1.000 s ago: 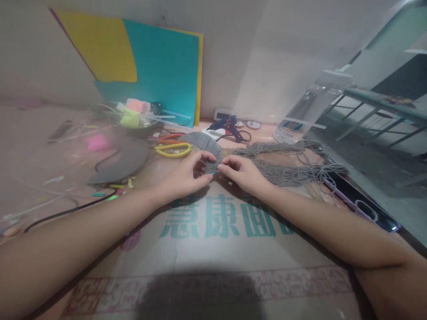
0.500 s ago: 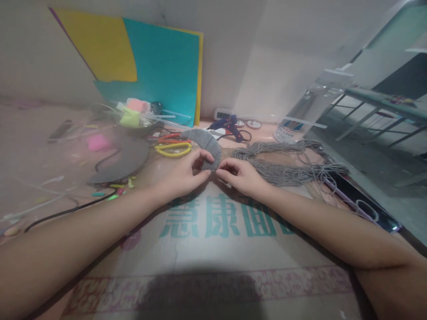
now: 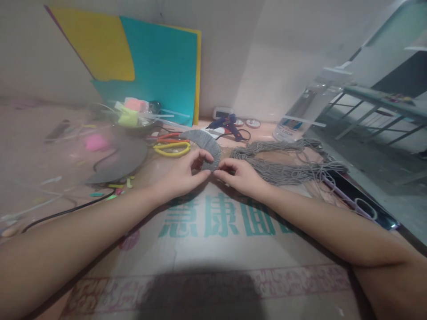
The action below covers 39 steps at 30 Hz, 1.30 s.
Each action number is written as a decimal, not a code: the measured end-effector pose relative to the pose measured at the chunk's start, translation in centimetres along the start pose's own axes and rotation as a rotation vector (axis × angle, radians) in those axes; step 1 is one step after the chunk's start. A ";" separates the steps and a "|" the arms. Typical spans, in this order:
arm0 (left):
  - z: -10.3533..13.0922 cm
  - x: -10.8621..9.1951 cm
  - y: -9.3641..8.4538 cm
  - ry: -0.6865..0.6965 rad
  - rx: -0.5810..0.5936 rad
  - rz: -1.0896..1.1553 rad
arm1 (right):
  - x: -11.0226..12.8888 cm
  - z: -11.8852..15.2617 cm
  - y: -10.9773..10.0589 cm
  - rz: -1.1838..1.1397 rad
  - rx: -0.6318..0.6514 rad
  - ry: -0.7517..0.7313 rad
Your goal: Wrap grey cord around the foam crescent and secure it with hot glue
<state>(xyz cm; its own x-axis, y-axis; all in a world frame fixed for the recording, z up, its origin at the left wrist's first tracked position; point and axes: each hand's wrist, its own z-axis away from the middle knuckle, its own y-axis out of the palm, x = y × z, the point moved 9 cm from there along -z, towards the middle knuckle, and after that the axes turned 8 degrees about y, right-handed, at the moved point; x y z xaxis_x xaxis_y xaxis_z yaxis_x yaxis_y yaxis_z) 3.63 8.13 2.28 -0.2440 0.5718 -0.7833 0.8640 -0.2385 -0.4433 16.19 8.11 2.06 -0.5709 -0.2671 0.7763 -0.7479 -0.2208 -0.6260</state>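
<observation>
A grey crescent-shaped piece (image 3: 203,140), its surface wrapped in fine cord, stands above the cardboard in front of me. My left hand (image 3: 191,171) grips its lower end between thumb and fingers. At that same end, the thumb and forefinger of my right hand (image 3: 238,172) are pinched together against the crescent's edge; any strand between them is too fine to make out. A loose skein of grey cord (image 3: 287,162) lies just beyond my right hand. Scissors with yellow handles (image 3: 171,149) rest behind my left hand.
Cardboard with green characters (image 3: 216,249) covers the near table. Behind are a blue glue gun (image 3: 227,124), a clear bottle (image 3: 307,104) and coloured sheets (image 3: 160,66). A dark grey disc (image 3: 123,158) lies left, a phone (image 3: 363,198) right, a bowl (image 3: 133,126) at the back.
The view has shifted very slightly. Both hands keep their hold at the crescent's lower end, with the right fingertips moved a touch to the left.
</observation>
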 end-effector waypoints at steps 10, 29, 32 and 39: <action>0.3 0.6 0.3 -0.002 0.041 -0.033 | -0.3 0.1 0.0 -0.115 0.026 0.057; 0.1 2.4 -1.1 -0.175 -0.124 0.168 | -0.5 0.3 -0.3 -0.341 0.036 0.083; 0.0 2.1 -1.3 -0.159 -0.100 0.060 | -0.4 0.4 -0.4 -0.351 0.038 0.074; -0.1 3.1 -1.7 -0.209 -0.084 -0.035 | -0.5 0.3 -0.3 -0.358 0.027 0.056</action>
<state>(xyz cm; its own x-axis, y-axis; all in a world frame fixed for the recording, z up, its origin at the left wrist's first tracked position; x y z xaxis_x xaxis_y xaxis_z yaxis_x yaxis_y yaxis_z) 1.49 10.40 0.66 -0.3525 0.4015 -0.8453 0.8850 -0.1506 -0.4406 16.86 8.04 1.85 -0.2924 -0.1167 0.9492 -0.8950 -0.3163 -0.3146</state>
